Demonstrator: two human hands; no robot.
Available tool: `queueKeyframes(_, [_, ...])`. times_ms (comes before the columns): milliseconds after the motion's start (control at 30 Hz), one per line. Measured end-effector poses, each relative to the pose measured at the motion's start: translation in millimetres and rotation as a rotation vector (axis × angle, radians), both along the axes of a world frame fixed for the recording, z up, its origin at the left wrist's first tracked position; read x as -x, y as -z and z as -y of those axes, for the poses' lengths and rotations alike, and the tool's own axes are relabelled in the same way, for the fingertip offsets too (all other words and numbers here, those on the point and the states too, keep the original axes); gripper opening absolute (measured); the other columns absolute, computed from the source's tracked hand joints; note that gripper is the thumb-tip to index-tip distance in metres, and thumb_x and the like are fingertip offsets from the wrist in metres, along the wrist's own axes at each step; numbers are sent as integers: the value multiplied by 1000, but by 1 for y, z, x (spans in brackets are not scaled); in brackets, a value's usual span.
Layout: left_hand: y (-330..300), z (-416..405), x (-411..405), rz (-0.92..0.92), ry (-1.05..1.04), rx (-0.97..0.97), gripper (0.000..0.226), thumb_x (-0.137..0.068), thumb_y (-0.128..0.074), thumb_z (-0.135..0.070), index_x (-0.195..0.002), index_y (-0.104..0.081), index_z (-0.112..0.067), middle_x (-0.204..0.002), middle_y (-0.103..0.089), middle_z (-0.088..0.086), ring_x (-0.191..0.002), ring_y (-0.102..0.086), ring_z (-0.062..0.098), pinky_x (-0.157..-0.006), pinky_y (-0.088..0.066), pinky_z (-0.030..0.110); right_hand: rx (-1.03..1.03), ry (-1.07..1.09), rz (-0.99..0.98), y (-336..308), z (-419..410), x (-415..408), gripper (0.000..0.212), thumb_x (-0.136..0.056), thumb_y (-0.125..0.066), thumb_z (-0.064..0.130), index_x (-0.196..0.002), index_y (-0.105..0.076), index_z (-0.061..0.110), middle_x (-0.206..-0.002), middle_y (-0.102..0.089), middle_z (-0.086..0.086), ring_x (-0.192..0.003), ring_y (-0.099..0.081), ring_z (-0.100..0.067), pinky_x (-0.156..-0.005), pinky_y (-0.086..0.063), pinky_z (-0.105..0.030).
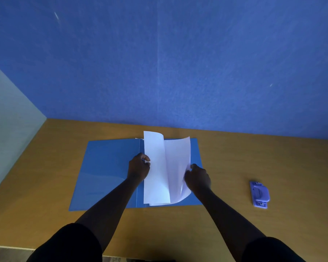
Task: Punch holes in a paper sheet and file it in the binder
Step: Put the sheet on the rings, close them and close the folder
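The blue binder [106, 173] lies open on the wooden tabletop [234, 157], and the white paper sheet [157, 167] stands bowed over its right half, near the spine. The left hand [138, 168] pinches the sheet's left edge by the spine, its grip closed on the paper; the right hand [197, 176] holds the curled right edge, fingers closed on it too. The hole punch [259, 194] sits well apart on the right. This looks like the filing step, though whether the sheet is punched cannot be told. To do it well, keep the left edge square to the spine, line it up with the fastener, then let the right hand lower the curl flat without creasing
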State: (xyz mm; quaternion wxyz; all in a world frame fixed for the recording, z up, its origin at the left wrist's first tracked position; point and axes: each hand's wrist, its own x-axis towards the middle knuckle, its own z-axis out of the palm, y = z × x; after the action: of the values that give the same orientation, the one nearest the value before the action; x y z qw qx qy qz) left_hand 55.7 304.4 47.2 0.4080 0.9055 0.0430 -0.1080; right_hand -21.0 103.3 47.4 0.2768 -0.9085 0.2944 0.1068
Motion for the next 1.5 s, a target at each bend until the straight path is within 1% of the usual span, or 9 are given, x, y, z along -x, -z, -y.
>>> queueKeyframes(200, [-4, 5, 5, -32, -27, 48, 27, -82, -68, -7, -103, -53, -17, -87, -66, 5, -77, -63, 16, -52, -38, 13, -73, 77, -53, 20, 23, 6, 31, -94, -34, 11, -104, -63, 2, -109, -66, -16, -99, -63, -33, -82, -49, -33])
queueKeyframes(300, [-4, 11, 7, -58, -25, 86, 42, -80, -67, -7, -118, -50, -16, -82, -70, 8, -70, -64, 16, -55, -44, 18, -131, 110, -62, 24, 30, 12, 35, -97, -36, 21, -113, -62, 3, -115, -65, -17, -105, -61, -33, -81, -46, -30])
queueKeyframes(433, [-1, 19, 6, -53, 58, 61, 40, -79, -70, -12, -118, -59, -9, -90, -74, 6, -74, -68, 18, -72, -57, 28, -91, 101, -70, 22, 30, 16, 44, -92, -44, 25, -133, -50, 9, -128, -60, -13, -114, -58, -31, -88, -48, -33])
queueKeyframes(500, [-2, 26, 6, -50, 80, 72, 37, -79, -69, -12, -115, -60, -12, -85, -73, 2, -69, -70, 17, -63, -58, 28, -40, 43, -34, 20, 28, 15, 44, -91, -45, 27, -132, -51, 12, -129, -59, -11, -115, -58, -30, -93, -50, -39])
queueKeyframes(633, [-1, 41, 6, -91, 147, 131, 31, -87, -66, -23, -117, -60, -18, -77, -71, -4, -60, -71, 11, -55, -55, 23, -143, -41, 80, 14, 21, 5, 41, -99, -40, 34, -129, -56, 10, -123, -66, -10, -114, -61, -25, -89, -46, -29])
queueKeyframes(800, [9, 34, 3, 9, 255, -89, 30, -94, -56, -30, -117, -65, -12, -105, -73, 8, -95, -70, 20, -84, -51, 26, -216, 7, 187, 4, 16, -4, 42, -103, -28, 40, -91, -56, 11, -85, -62, -12, -84, -59, -30, -70, -36, -28])
queueKeyframes(967, [24, 8, 2, -120, 544, -476, 48, -93, -52, -26, -138, -47, -11, -140, -51, 11, -127, -50, 29, -102, -45, 41, -103, -2, 68, 12, 27, -3, 49, -97, -45, 32, -140, -41, 9, -128, -62, -16, -117, -59, -34, -91, -49, -37])
queueKeyframes(1133, [36, 5, 12, -241, 726, -640, 50, -91, -51, -26, -137, -43, -9, -145, -37, 8, -133, -43, 29, -102, -42, 48, -40, -132, -125, 23, 33, 9, 56, -89, -47, 17, -143, -38, 9, -138, -54, -13, -122, -55, -30, -91, -48, -34])
queueKeyframes(1500, [45, 1, 18, -237, 674, -512, 52, -86, -58, -23, -133, -42, -9, -135, -46, 4, -120, -51, 23, -97, -46, 42, 22, -224, -188, 34, 26, 14, 52, -89, -49, 20, -140, -42, 10, -140, -50, -10, -129, -48, -30, -104, -44, -43])
